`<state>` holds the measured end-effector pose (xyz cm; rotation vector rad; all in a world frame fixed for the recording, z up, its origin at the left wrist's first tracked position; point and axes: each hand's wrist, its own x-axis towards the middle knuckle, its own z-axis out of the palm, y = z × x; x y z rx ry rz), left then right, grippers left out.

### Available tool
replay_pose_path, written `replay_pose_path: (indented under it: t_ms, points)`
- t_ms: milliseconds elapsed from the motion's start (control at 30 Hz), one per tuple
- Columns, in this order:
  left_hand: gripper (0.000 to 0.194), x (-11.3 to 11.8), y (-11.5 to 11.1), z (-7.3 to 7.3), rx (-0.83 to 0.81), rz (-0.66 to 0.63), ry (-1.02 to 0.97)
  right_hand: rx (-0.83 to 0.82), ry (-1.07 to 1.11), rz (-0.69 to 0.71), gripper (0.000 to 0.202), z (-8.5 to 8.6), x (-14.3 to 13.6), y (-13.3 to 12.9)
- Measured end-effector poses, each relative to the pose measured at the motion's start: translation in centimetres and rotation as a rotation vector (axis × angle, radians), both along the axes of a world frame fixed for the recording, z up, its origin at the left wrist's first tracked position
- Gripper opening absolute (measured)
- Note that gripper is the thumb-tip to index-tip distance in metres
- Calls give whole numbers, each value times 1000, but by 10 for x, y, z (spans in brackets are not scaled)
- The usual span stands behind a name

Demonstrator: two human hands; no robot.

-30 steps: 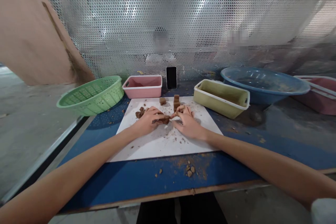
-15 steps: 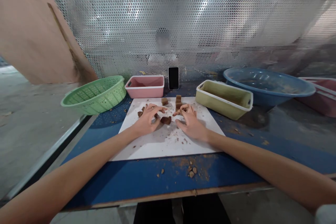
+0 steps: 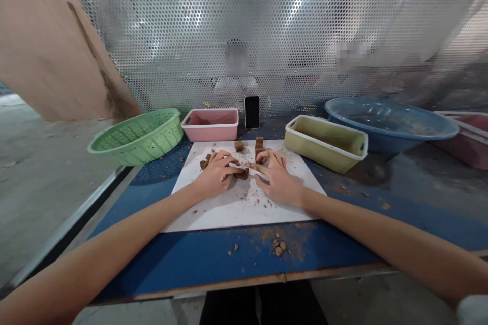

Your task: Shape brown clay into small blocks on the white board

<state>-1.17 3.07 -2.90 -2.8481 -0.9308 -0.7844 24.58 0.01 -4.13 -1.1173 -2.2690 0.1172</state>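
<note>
A brown clay-like lump (image 3: 241,175) with an uneven shape lies on a white board (image 3: 213,217) between my hands. My left hand (image 3: 215,175) reaches over it from the left, its thumb and fingertips closed on the lump and partly hiding it. My right hand (image 3: 280,180) is on the other side, fingers apart, with the index fingertip close to the lump's right edge. Behind the right fingers stands a small stack of brown blocks (image 3: 259,142). A single brown block (image 3: 239,146) sits to its left. More brown pieces (image 3: 205,163) lie beside my left hand.
A green basket (image 3: 152,147), pink bin (image 3: 213,134), upright phone (image 3: 252,112), olive bin (image 3: 324,150) and blue basin (image 3: 392,137) line the back. Behind them rises a perforated metal panel (image 3: 171,35). Crumbs (image 3: 280,248) lie on the blue tabletop (image 3: 171,259) in front.
My left fingers have moved right and onto the brown lump, which was uncovered before. My right index finger has reached left towards it.
</note>
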Motion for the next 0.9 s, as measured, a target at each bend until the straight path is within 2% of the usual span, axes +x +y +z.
replay_pose_path:
  t_ms: [100,233,433,900]
  points:
    - [52,-1,1,-1,-17,-8,13,3,-27,11,29,2,0,-2]
    - [47,0,1,-2,-34,20,21,15,-48,9,41,4,0,-4]
    - [47,2,0,0,-54,14,6,36,-85,26,46,4,1,-5]
    - [50,1,1,-1,-96,30,14,9,-88,36,41,4,2,-5]
